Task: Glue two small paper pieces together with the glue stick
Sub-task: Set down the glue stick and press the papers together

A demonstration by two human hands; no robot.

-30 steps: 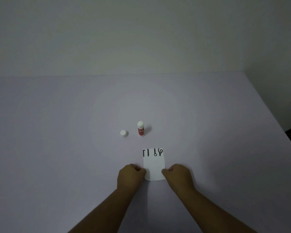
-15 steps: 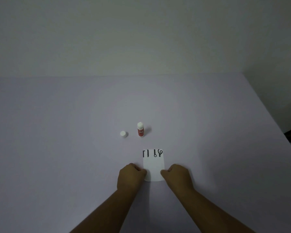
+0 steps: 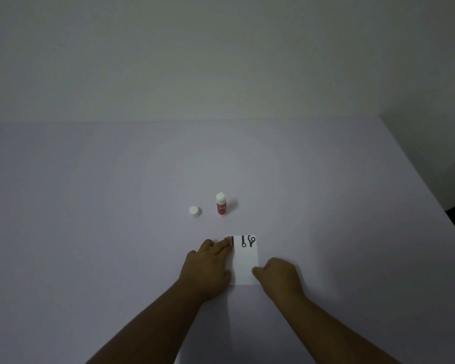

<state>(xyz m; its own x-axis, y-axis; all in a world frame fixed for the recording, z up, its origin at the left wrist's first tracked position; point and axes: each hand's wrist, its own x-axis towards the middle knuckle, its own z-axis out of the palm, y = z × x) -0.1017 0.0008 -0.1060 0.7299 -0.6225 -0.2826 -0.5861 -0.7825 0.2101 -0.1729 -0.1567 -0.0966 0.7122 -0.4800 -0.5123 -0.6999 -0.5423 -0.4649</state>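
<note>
I note the white rectangular paper with black marks (image 3: 244,261) lying flat, long axis running away from me. Left hand (image 3: 208,269) presses flat, fingers spread over its left edge; right hand (image 3: 279,278), loosely curled, touches its right edge. Uncapped red glue stick (image 3: 221,204) stands beyond, nearer the left.

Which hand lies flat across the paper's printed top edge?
The left hand: its fingers stretch flat to the black marks on the paper. The right hand stays curled at the lower corner.

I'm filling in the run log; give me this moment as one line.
stage: pressing paper flat | left hand: open, on left edge | right hand: curled, at lower right edge | glue stick: upright, uncapped | cap: beside it
</note>
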